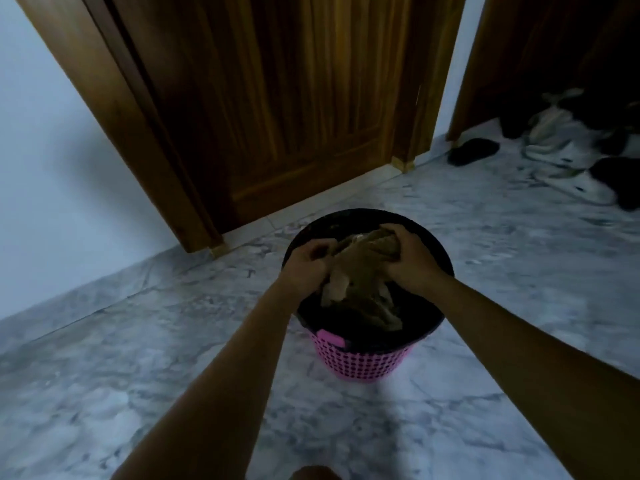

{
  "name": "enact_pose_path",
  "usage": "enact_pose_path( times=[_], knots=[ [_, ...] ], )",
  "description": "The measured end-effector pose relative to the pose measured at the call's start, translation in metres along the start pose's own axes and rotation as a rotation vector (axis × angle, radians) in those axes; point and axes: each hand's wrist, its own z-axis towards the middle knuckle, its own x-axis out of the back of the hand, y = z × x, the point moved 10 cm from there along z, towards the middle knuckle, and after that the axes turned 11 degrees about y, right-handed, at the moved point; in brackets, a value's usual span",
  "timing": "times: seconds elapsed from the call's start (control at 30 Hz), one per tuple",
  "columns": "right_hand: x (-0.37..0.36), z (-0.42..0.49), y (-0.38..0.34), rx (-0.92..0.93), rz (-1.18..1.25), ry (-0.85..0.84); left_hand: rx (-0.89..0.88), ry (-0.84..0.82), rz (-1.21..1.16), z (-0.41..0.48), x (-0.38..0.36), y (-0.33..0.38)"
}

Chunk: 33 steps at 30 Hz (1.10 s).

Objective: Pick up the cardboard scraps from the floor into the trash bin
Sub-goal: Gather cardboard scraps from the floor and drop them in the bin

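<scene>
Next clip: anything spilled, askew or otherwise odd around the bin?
Nothing spilled. The left hand and right hand grip a crumpled wad of cardboard scraps above the upright pink trash bin. The one untidy spot is a jumble of what look like shoes at the far right.

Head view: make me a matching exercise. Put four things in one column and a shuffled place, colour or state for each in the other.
Things
1. trash bin
2. cardboard scraps
3. wooden door
4. dark slipper

Descriptions
A. brown, upright behind the rest
B. gripped by the left hand and right hand
C. pink perforated wall, black inside
D. lying on the floor, right of the door

Pairs: 1-C, 2-B, 3-A, 4-D
</scene>
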Motion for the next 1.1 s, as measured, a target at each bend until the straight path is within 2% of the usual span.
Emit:
enact_pose_path(
  times=[0.1,0.27,0.5,0.63,0.77,0.93,1.1],
  knots=[
    [0.005,0.005,0.029,-0.039,-0.173,0.017,0.081,-0.047,0.117,0.015,-0.012,-0.017],
    [0.011,0.003,0.035,-0.041,-0.147,0.034,0.094,-0.052,0.143,0.013,-0.016,-0.025],
    [-0.027,-0.013,-0.014,0.073,-0.157,-0.071,0.007,0.072,0.163,-0.023,0.025,0.003],
    [-0.095,-0.040,-0.094,0.238,-0.184,-0.160,-0.080,0.311,0.240,-0.081,0.116,0.018],
    [-0.193,-0.111,-0.185,0.414,-0.167,-0.307,-0.029,0.552,0.304,-0.182,0.239,-0.002],
    [-0.327,-0.281,-0.291,0.677,-0.119,-0.612,0.108,0.900,0.337,-0.374,0.386,-0.055],
    [-0.423,-0.487,-0.335,0.893,-0.069,-0.964,0.341,1.233,0.305,-0.587,0.452,-0.122]
  ],
)
